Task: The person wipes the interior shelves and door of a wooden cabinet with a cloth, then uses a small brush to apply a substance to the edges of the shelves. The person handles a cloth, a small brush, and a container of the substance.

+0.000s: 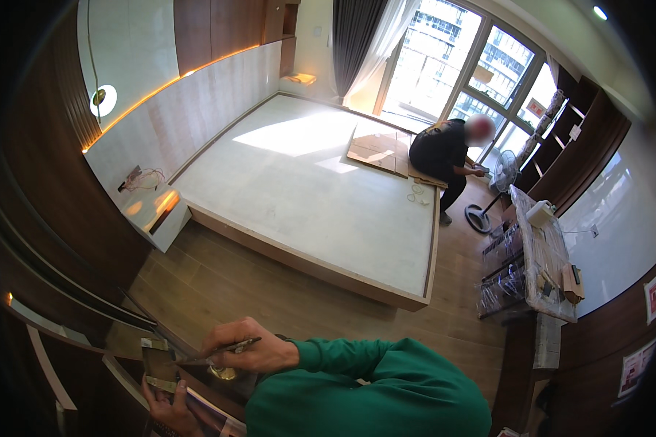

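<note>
My right hand (248, 348) pinches a thin brush-like tool (229, 349) with a dark shaft, its tip pointing left. Lower left, my left hand (171, 413) has its thumb and fingers closed at the lower end of a small flat brownish piece (157, 362) with pale strips at both ends. The tool's tip comes close to this piece; whether they touch I cannot tell. Just below my right hand is a small shiny gold-coloured object (223, 373), partly hidden. A green sleeve (364, 364) covers my right arm.
A large low bed platform (291, 211) fills the middle, with cardboard (379, 148) on it. Another person (441, 149) sits at its far right corner by a standing fan (504, 171). A plastic-wrapped desk (543, 255) stands right. Dark cabinetry (58, 218) lines the left.
</note>
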The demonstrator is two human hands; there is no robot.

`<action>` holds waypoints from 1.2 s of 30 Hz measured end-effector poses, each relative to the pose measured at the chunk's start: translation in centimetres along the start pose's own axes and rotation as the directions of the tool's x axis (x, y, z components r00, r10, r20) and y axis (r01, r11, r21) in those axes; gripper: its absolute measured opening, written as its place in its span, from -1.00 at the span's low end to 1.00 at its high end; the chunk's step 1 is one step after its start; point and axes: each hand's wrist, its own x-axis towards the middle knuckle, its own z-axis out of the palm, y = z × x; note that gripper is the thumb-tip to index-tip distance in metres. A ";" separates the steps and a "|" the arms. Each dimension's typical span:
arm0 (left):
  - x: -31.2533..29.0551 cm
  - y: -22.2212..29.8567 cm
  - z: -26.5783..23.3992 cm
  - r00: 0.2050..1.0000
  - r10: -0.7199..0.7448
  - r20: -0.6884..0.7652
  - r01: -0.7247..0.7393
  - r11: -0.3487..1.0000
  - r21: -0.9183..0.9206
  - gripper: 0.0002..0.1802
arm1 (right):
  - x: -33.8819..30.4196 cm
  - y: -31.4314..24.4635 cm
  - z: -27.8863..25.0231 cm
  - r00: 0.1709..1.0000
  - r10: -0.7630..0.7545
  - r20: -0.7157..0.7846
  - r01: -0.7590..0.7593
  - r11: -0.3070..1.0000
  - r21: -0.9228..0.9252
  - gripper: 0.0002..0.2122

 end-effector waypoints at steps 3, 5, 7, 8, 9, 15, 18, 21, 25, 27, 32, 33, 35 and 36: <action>-0.3 -0.2 0.3 1.000 -0.001 0.003 0.001 1.000 -0.019 -0.18 | -0.2 0.3 0.1 1.000 0.002 -0.004 -0.002 1.000 0.011 -0.80; -0.3 -0.3 0.4 1.000 0.002 0.003 -0.002 1.000 -0.029 -0.18 | -0.2 0.4 0.1 1.000 0.003 -0.004 -0.003 1.000 0.030 -0.80; -0.4 -0.4 0.4 1.000 0.009 -0.003 -0.009 0.999 -0.035 -0.17 | -0.3 0.4 0.1 1.000 0.014 -0.005 -0.014 0.999 0.048 -0.81; -0.4 -0.5 0.4 1.000 0.010 -0.003 -0.010 1.000 -0.028 -0.17 | -0.3 0.4 0.1 1.000 0.029 -0.003 -0.029 0.998 0.061 -0.81; -0.4 -0.6 0.4 1.000 0.011 -0.003 -0.011 1.000 -0.021 -0.17 | -0.2 0.5 0.1 0.999 0.038 -0.002 -0.037 0.997 0.060 -0.81; -0.3 -1.1 0.2 1.000 0.015 -0.003 -0.015 1.000 -0.020 -0.17 | 0.0 0.8 0.2 1.000 0.014 -0.001 -0.014 0.999 0.048 -0.81; -0.3 -1.2 0.1 1.000 0.022 -0.009 -0.022 1.000 -0.010 -0.17 | 0.1 1.0 0.3 1.000 0.021 0.004 -0.021 0.997 0.068 -0.81; -0.3 -1.1 0.1 1.000 0.024 -0.002 -0.024 1.000 -0.013 -0.17 | 0.1 1.3 0.4 0.999 0.053 0.005 -0.053 0.992 0.110 -0.81; -0.4 -0.9 0.1 1.000 0.022 -0.010 -0.022 1.000 -0.008 -0.16 | 0.1 1.4 0.5 0.998 0.063 0.014 -0.064 0.993 0.097 -0.81; -0.4 -1.0 0.1 1.000 0.015 -0.014 -0.015 1.000 -0.024 -0.16 | 0.1 1.5 0.6 0.998 0.057 0.011 -0.058 0.995 0.078 -0.81; -0.2 -1.4 -0.2 1.000 0.020 -0.006 -0.020 0.999 -0.033 -0.15 | 0.3 1.6 0.9 0.999 0.052 0.006 -0.052 0.994 0.095 -0.80; -0.2 -1.4 -0.2 1.000 0.023 -0.005 -0.023 0.999 -0.033 -0.15 | 0.4 1.7 0.9 0.999 0.044 0.008 -0.044 0.995 0.087 -0.80; -0.1 -1.6 -0.3 1.000 0.022 -0.007 -0.022 0.999 -0.027 -0.15 | 0.4 1.7 0.9 0.998 0.066 0.011 -0.067 0.992 0.104 -0.81; -0.1 -1.6 -0.4 1.000 0.019 -0.009 -0.019 1.000 -0.021 -0.15 | 0.4 1.8 0.9 0.998 0.063 0.015 -0.064 0.993 0.096 -0.81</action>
